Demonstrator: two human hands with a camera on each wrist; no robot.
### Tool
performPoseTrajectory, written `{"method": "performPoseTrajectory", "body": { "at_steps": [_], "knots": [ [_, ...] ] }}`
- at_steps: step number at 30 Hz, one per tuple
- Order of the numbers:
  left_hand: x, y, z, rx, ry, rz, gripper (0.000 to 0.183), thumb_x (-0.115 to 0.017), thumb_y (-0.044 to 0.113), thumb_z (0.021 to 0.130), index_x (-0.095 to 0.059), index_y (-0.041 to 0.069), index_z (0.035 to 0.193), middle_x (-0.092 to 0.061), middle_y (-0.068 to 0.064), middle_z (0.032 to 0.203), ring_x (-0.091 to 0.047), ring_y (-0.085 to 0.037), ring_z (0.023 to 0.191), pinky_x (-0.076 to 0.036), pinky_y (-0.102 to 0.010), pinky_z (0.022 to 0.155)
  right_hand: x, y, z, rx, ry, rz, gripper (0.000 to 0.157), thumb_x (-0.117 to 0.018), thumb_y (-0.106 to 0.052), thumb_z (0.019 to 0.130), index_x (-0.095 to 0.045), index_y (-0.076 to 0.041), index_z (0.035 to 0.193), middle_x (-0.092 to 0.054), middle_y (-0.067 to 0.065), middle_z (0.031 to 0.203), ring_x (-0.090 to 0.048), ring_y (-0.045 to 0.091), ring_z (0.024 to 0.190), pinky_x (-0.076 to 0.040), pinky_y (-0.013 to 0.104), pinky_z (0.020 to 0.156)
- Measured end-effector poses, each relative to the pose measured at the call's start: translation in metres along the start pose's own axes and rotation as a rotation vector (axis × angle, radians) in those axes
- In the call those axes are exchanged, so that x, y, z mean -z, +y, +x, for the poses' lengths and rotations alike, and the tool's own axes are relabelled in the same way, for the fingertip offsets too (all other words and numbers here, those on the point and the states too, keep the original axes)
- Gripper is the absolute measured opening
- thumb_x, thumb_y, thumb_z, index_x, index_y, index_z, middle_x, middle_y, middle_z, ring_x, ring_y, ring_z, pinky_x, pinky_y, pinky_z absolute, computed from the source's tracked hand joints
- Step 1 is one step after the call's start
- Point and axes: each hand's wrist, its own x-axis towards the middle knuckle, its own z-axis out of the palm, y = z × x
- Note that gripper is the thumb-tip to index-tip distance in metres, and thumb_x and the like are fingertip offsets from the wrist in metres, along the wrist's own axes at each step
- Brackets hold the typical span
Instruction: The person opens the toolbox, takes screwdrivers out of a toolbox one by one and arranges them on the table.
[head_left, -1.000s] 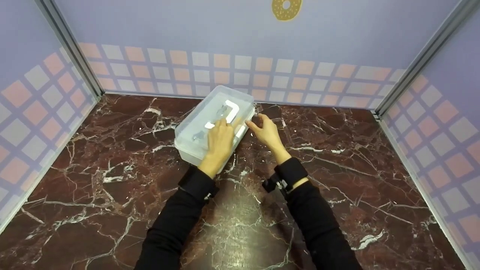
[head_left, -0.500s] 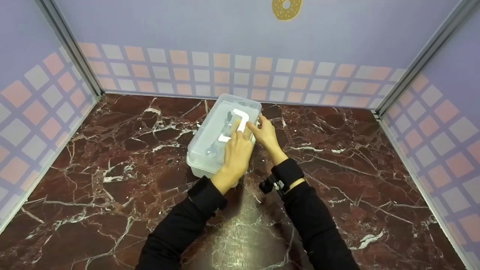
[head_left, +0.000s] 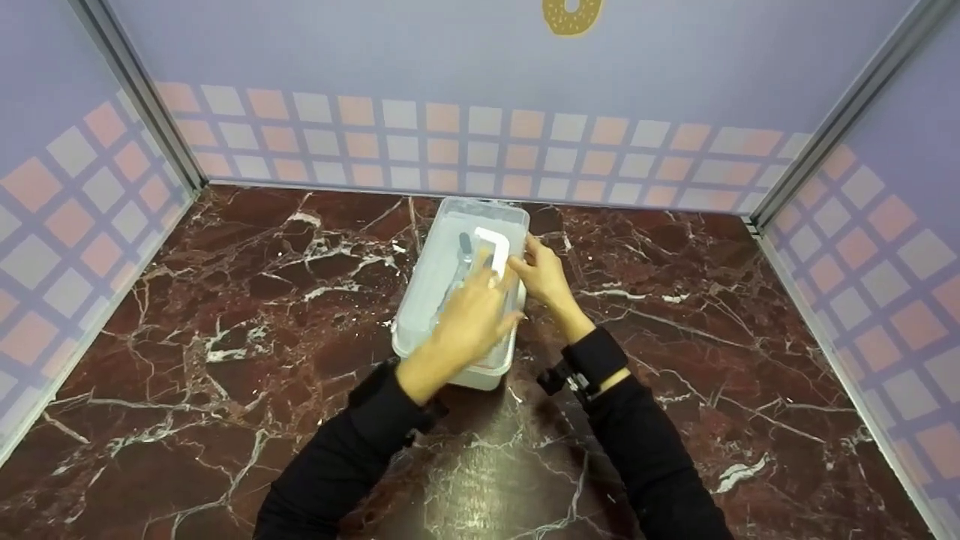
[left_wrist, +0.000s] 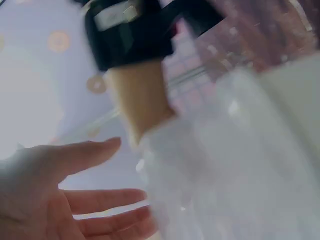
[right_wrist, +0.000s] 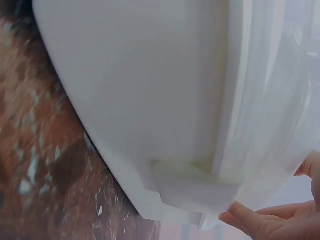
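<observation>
A storage box with a clear lid [head_left: 427, 277] and a pale base [head_left: 480, 379] sits on the marbled surface. A white handle [head_left: 501, 244] lies on the lid, and blurred grey shapes show through it. My left hand [head_left: 469, 319] is over the lid, fingers towards the handle and thumb stretched out to the right. In the left wrist view its fingers [left_wrist: 102, 201] look straight, and their tips lie behind the lid's edge. At the box's far right side is my right hand [head_left: 546, 276]. The right wrist view has its fingertips [right_wrist: 232, 217] touching the white latch [right_wrist: 195, 187] at the rim.
Dark red marbled tabletop [head_left: 262, 360] surrounds the box. A lilac back wall [head_left: 337, 45] with pink and white checks stands just behind it. Grey metal posts [head_left: 825, 120] mark the corners, with side walls at left and right.
The box has shifted right and towards me and turned straighter. My left hand has moved right with it, and its thumb now sticks out. The right hand now meets the box's side.
</observation>
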Motion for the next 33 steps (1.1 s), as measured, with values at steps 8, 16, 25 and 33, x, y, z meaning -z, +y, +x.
{"method": "performPoseTrajectory", "body": {
  "at_steps": [8, 16, 25, 33],
  "knots": [
    [0.007, -0.052, 0.002, 0.217, -0.016, -0.244, 0.076, -0.055, 0.035, 0.086, -0.017, -0.006, 0.137, -0.011, -0.024, 0.142, -0.010, -0.033, 0.132, -0.009, -0.039, 0.107, 0.013, 0.007, -0.016, 0.031, -0.054, 0.048, 0.050, -0.047, 0.004, 0.084, -0.031, 0.012, 0.130, -0.046, 0.028, 0.121, -0.048, 0.034, 0.110, -0.044, 0.036, 0.088],
    [-0.013, -0.067, -0.006, 0.144, 0.025, -0.463, 0.066, -0.058, 0.020, 0.086, -0.024, -0.010, 0.134, -0.044, -0.029, 0.123, -0.047, -0.037, 0.110, -0.040, -0.041, 0.092, 0.027, 0.005, -0.034, 0.061, -0.083, 0.057, 0.052, -0.046, 0.005, 0.084, -0.024, 0.017, 0.130, -0.037, 0.032, 0.126, -0.043, 0.037, 0.114, -0.040, 0.037, 0.092],
    [-0.021, -0.040, -0.019, 0.158, 0.047, -0.512, 0.070, -0.063, 0.021, 0.082, -0.027, -0.011, 0.132, -0.057, -0.025, 0.105, -0.061, -0.028, 0.082, -0.052, -0.030, 0.069, 0.047, 0.017, -0.053, 0.088, -0.106, 0.079, 0.051, -0.045, 0.007, 0.086, -0.022, 0.017, 0.130, -0.026, 0.032, 0.133, -0.040, 0.038, 0.116, -0.037, 0.038, 0.094],
    [-0.028, -0.017, -0.036, 0.113, 0.075, -0.448, 0.070, -0.064, 0.028, 0.080, -0.034, -0.014, 0.126, -0.060, -0.020, 0.092, -0.061, -0.021, 0.070, -0.051, -0.019, 0.057, 0.062, 0.022, -0.080, 0.116, -0.094, 0.041, 0.050, -0.046, 0.007, 0.086, -0.024, 0.017, 0.130, -0.029, 0.031, 0.133, -0.040, 0.037, 0.116, -0.037, 0.037, 0.094]
  ]
}}
